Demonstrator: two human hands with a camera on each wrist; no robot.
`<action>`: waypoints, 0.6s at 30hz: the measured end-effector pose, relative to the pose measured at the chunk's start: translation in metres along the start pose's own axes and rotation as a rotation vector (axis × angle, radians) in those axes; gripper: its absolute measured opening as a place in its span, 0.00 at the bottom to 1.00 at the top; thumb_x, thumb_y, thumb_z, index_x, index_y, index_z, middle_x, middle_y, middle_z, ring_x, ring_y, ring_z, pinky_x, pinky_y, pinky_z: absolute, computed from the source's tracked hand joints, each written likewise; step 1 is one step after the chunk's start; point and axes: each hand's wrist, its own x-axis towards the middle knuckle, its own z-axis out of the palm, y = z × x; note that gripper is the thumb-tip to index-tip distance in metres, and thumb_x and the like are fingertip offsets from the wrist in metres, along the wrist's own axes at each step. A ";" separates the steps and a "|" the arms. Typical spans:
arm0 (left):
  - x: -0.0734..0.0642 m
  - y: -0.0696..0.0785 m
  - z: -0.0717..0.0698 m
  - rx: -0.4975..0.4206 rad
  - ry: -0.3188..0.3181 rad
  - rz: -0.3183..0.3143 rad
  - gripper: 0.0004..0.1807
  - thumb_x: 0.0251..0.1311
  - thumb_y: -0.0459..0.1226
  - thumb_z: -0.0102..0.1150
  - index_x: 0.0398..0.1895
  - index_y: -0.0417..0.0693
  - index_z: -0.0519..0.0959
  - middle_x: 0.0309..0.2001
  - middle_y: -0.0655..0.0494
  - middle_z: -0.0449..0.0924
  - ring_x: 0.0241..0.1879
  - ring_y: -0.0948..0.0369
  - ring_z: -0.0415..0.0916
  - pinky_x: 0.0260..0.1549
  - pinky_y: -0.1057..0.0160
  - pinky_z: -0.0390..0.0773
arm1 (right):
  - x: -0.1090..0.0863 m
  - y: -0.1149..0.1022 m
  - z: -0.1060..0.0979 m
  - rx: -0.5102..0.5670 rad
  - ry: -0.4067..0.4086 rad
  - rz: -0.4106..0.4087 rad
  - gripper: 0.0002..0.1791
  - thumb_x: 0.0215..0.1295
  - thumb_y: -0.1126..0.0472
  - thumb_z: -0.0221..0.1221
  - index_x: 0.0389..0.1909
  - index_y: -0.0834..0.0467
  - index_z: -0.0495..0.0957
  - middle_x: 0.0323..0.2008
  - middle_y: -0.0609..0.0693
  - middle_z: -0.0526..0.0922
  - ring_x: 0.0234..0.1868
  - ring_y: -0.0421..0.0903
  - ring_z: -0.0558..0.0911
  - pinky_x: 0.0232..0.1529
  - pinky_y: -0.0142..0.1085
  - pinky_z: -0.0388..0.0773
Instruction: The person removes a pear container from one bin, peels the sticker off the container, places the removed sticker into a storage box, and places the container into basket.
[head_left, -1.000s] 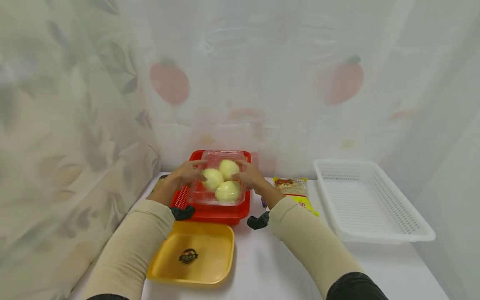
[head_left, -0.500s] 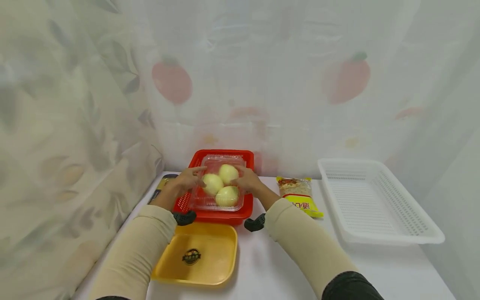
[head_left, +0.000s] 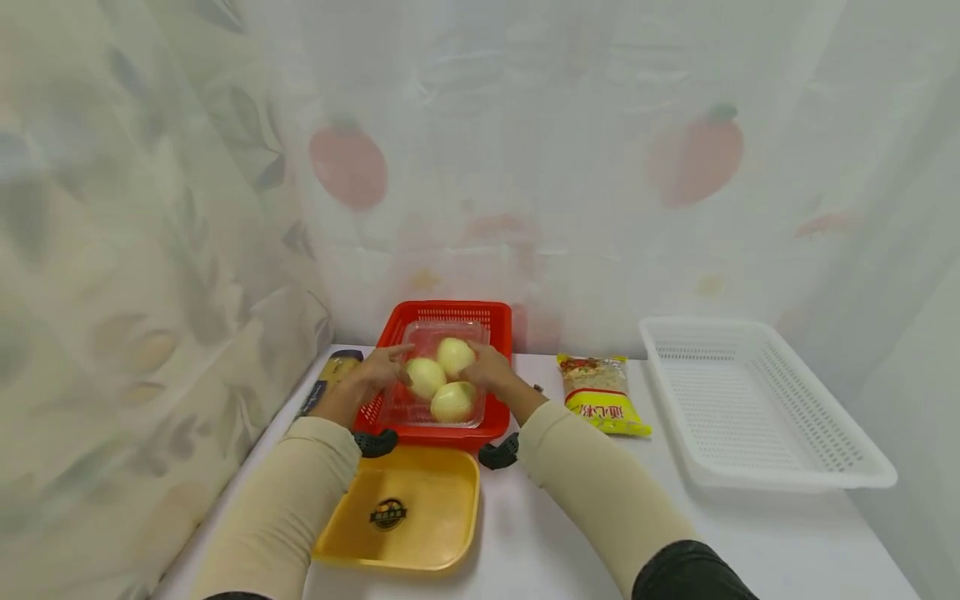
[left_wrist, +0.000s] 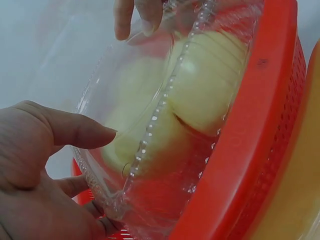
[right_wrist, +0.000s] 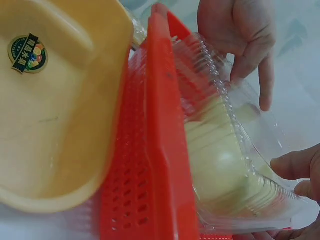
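Note:
A clear plastic clamshell box holds 3 pale, round peeled onions. It sits at a slant within the red slotted basket. My left hand grips the box's left side, thumb on the lid and fingers curled at the lower edge. On the opposite side my right hand holds the box, its thumb against the lid and some fingers reaching below. The box's underside is hidden, so I cannot tell whether it touches the basket's floor.
In front of the basket lies a yellow tray with a round label. A yellow food packet is to the right, before a large white slotted basket. Left of the red basket lies a gold-and-black package. Curtains hang behind and beside the table.
Both hands have brought the box of onions lower and nearer to me, further into the red basket. More of the basket's back wall shows now.

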 end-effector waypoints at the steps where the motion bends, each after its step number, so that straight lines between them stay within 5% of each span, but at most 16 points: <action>1: 0.000 -0.001 0.000 0.002 0.002 -0.002 0.42 0.53 0.22 0.55 0.74 0.49 0.59 0.69 0.31 0.52 0.18 0.58 0.62 0.15 0.65 0.67 | 0.000 0.001 0.002 -0.008 0.002 0.006 0.40 0.57 0.61 0.66 0.71 0.53 0.63 0.54 0.55 0.76 0.43 0.54 0.77 0.40 0.44 0.81; 5: 0.000 -0.003 0.003 0.010 0.012 -0.004 0.42 0.51 0.22 0.55 0.73 0.48 0.60 0.69 0.32 0.53 0.14 0.58 0.58 0.14 0.65 0.65 | 0.001 0.004 0.009 -0.050 0.033 -0.001 0.39 0.57 0.61 0.66 0.70 0.54 0.65 0.51 0.54 0.77 0.43 0.53 0.76 0.41 0.44 0.81; 11: -0.001 -0.005 0.007 0.046 0.034 -0.016 0.41 0.52 0.23 0.56 0.73 0.46 0.61 0.67 0.34 0.58 0.29 0.55 0.62 0.23 0.61 0.69 | 0.003 0.005 0.017 -0.167 0.084 -0.022 0.38 0.54 0.64 0.62 0.70 0.58 0.65 0.56 0.58 0.76 0.42 0.54 0.73 0.34 0.38 0.78; 18: 0.001 -0.009 0.012 0.088 0.051 -0.030 0.40 0.52 0.23 0.54 0.73 0.45 0.61 0.63 0.37 0.63 0.37 0.49 0.63 0.30 0.57 0.69 | 0.000 0.007 0.025 -0.174 0.099 0.027 0.38 0.54 0.63 0.62 0.69 0.59 0.65 0.56 0.59 0.75 0.44 0.55 0.72 0.41 0.41 0.78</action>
